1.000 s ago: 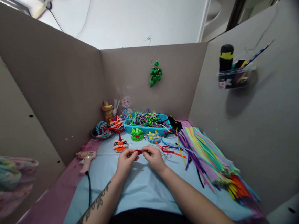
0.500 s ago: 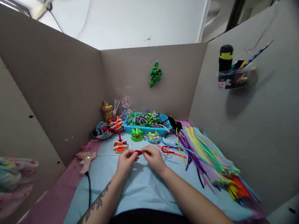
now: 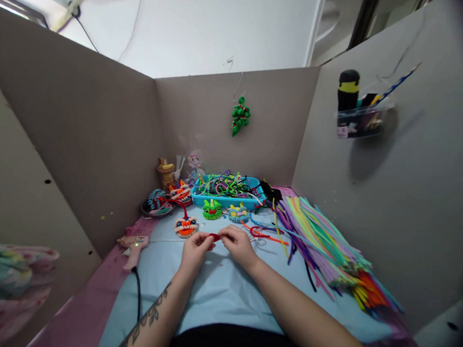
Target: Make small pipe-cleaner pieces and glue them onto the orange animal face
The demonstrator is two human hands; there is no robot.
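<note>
Between my two hands is a small red fuzzy piece (image 3: 214,237), which looks like bent pipe cleaner. The fingers of my left hand (image 3: 197,247) pinch its left end. My right hand (image 3: 237,243) pinches it from the right, and its fingers partly hide that end. Just beyond my hands sit an orange and white lion-like head (image 3: 186,227), a green one (image 3: 212,209) and a light blue and yellow one (image 3: 238,213). Loose red pipe cleaner (image 3: 259,233) lies to the right of my right hand.
A blue tray (image 3: 225,201) of tangled pipe cleaners stands at the back. Bundles of colored pipe cleaners (image 3: 318,239) cover the right side. On the left lies a pink glue gun (image 3: 135,251) with a black cord, below a dark bowl (image 3: 158,210). Grey panels (image 3: 204,118) enclose the table.
</note>
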